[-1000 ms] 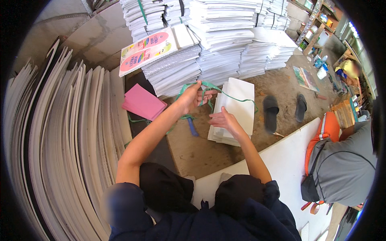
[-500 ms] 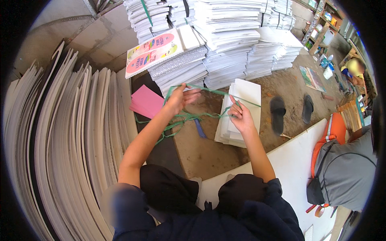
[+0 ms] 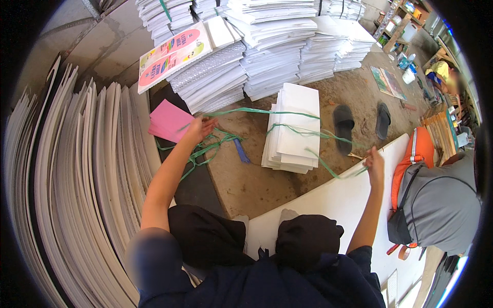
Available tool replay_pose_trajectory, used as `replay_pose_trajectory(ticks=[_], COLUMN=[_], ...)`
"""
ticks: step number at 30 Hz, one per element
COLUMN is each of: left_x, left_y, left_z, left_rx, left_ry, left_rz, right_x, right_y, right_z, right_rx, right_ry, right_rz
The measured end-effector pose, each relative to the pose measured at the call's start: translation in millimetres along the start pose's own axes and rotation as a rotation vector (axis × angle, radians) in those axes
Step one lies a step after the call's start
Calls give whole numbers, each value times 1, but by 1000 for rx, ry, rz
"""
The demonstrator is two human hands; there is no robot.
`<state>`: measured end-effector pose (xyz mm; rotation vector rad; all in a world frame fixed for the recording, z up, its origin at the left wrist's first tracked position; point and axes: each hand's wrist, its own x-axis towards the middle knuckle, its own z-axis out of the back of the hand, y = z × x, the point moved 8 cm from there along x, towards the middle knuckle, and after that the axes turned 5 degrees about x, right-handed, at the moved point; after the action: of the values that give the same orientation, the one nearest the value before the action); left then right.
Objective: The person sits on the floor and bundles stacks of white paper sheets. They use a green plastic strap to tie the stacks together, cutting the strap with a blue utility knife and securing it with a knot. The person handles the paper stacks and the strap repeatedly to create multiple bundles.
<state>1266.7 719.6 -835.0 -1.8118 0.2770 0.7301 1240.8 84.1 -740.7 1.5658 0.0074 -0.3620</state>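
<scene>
A stack of white sheets or boards (image 3: 295,97) lies on the floor in front of me. Thin green plastic string (image 3: 251,110) crosses its top in two lines. My left hand (image 3: 201,129), left of the stack, is closed on the string beside a loose green tangle. Out to the right, past the stack, my right hand (image 3: 375,159) pinches the string's other part, pulled out low over the white board; its fingers are slightly blurred. Pink sheets (image 3: 172,120) lie just behind my left hand. A blue strip (image 3: 241,151) rests on the floor between the tangle and the stack.
Tall piles of white sheets (image 3: 280,56) stand at the back, with a printed pink and yellow board (image 3: 174,54) on one. Upright boards (image 3: 77,179) line the left. Black slippers (image 3: 343,128) lie right of the stack. A person in grey (image 3: 439,203) sits at right; another is farther back.
My right hand has swung out to the right and nearer me, drawing string past the stack. My left hand has moved left and slightly down. The view has shifted a little.
</scene>
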Motion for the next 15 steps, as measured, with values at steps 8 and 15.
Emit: replay_pose_trajectory(ticks=[8, 15], left_x=[-53, -68], left_y=[-44, -13], left_z=[-103, -274], left_rx=[1144, 1202], left_ry=[-63, 282], left_rz=[-582, -1235], right_x=[-37, -32], right_y=[12, 22], right_z=[-94, -192], right_rx=[-656, -855], right_ry=[-202, 123], right_rz=[695, 804])
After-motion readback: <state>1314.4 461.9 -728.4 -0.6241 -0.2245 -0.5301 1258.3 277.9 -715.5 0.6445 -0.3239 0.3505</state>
